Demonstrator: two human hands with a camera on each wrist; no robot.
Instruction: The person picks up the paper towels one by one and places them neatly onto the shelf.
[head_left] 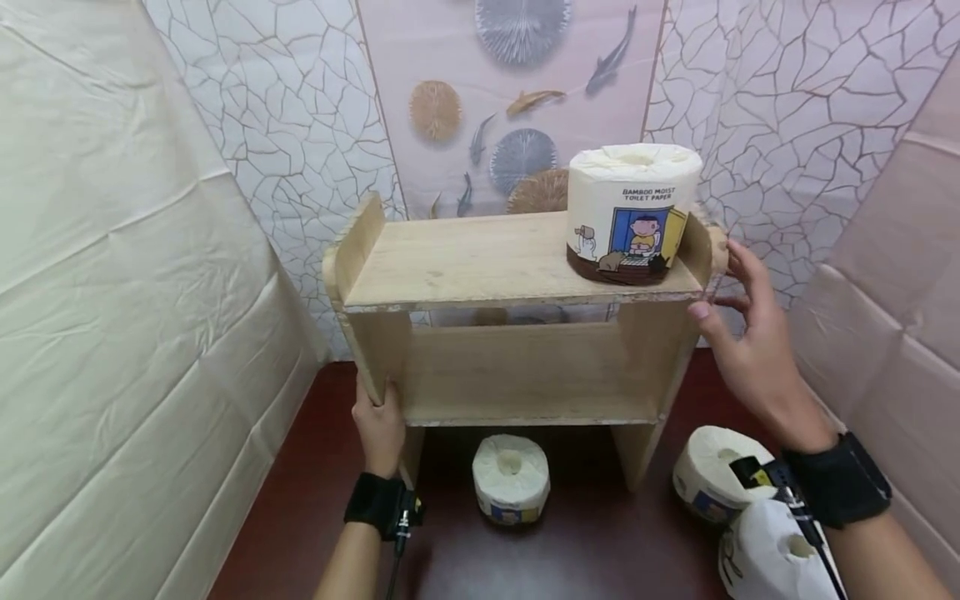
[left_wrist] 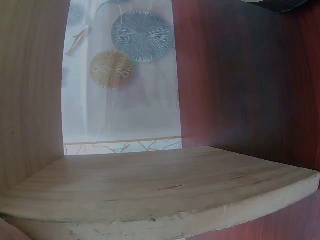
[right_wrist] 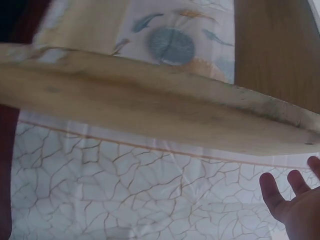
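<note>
A two-tier wooden shelf [head_left: 495,262] stands at the middle of the dark red table, its front toward me. Low on its left side panel, my left hand [head_left: 380,429] grips the edge, thumb on the inner side; only a sliver of that hand shows in the left wrist view. My right hand [head_left: 757,358] is beside the top of the right side panel, fingers spread and fingertips right at the wood. In the right wrist view, those fingers [right_wrist: 272,192] are loosely bent and hold nothing. A wrapped toilet paper roll [head_left: 633,212] stands upright at the right end of the top board.
Another toilet paper roll [head_left: 512,479] stands on the table [head_left: 577,558] in front of the shelf's lower opening. Two more, a standing roll [head_left: 716,471] and a tilted roll [head_left: 776,554], sit at the right under my forearm. Cloth-covered walls [head_left: 150,292] enclose both sides.
</note>
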